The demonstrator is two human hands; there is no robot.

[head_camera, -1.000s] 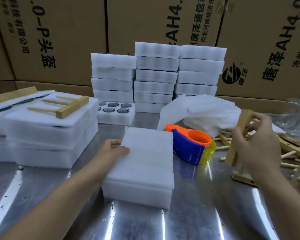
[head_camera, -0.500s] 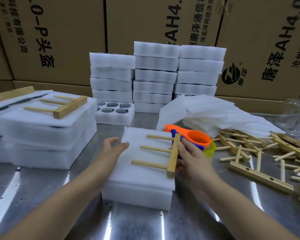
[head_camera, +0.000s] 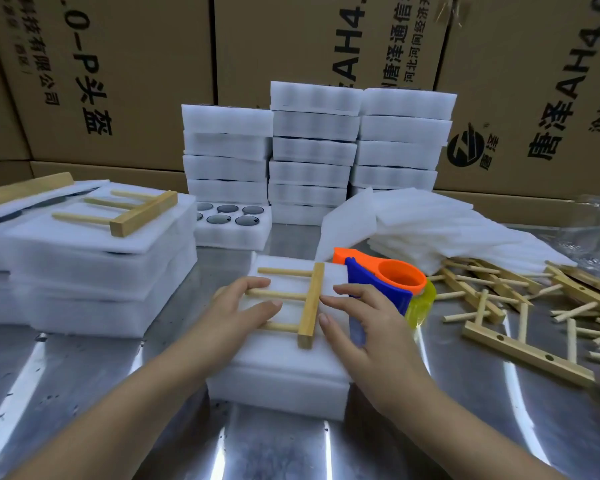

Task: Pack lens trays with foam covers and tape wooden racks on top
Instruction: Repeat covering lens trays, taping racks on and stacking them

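A wooden rack [head_camera: 310, 303] lies on the foam-covered tray [head_camera: 284, 372], bar running near to far. The left hand [head_camera: 239, 310] presses its dowels with flat fingers. The right hand [head_camera: 371, 327], fingers loose against the bar, is nearer the tape dispenser [head_camera: 381, 285] just right.

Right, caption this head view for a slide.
Left hand and right hand steady a wooden rack on the foam cover.

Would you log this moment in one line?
left hand: rests on pale wooden three-peg rack; right hand: touches its bar; rack: flat on white foam-covered tray
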